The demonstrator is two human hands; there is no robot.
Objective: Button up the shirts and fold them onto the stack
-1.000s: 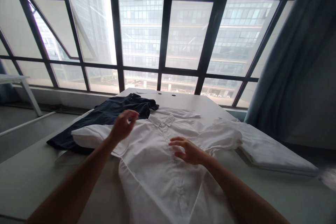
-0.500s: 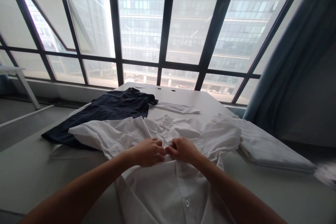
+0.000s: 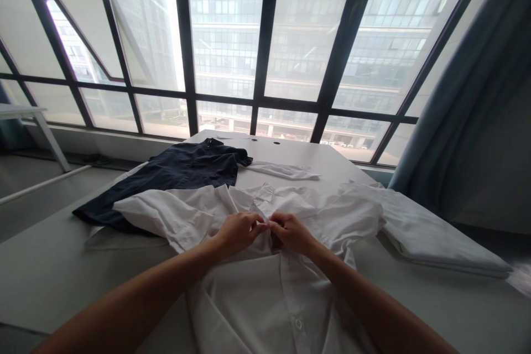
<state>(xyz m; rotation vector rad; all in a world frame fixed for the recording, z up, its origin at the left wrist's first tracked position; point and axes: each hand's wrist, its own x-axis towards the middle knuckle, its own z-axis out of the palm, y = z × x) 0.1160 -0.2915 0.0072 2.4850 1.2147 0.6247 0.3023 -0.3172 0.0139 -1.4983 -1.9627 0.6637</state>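
A white button-up shirt (image 3: 244, 293) lies spread on the table in front of me, its collar (image 3: 264, 192) toward the window and its sleeves out to both sides. My left hand (image 3: 243, 230) pinches the front opening of the shirt below the collar. Right beside it, my right hand (image 3: 289, 232) grips the other side of the opening, thumb and fingers pressed together. The fingertips of both hands meet at the placket, and whatever button is between them is hidden. Lower on the placket a white button (image 3: 298, 323) shows.
A dark navy shirt (image 3: 186, 168) lies at the back left, partly under the white sleeve. Folded white cloth (image 3: 440, 232) rests on the right. Another white garment (image 3: 286, 170) lies farther back on the white table (image 3: 332, 163). A blue-grey curtain (image 3: 448, 121) hangs at the right.
Both hands have stayed at the placket and shifted slightly. The left fingers, earlier curled lower, now pinch up against the right fingertips. The view has moved a little.
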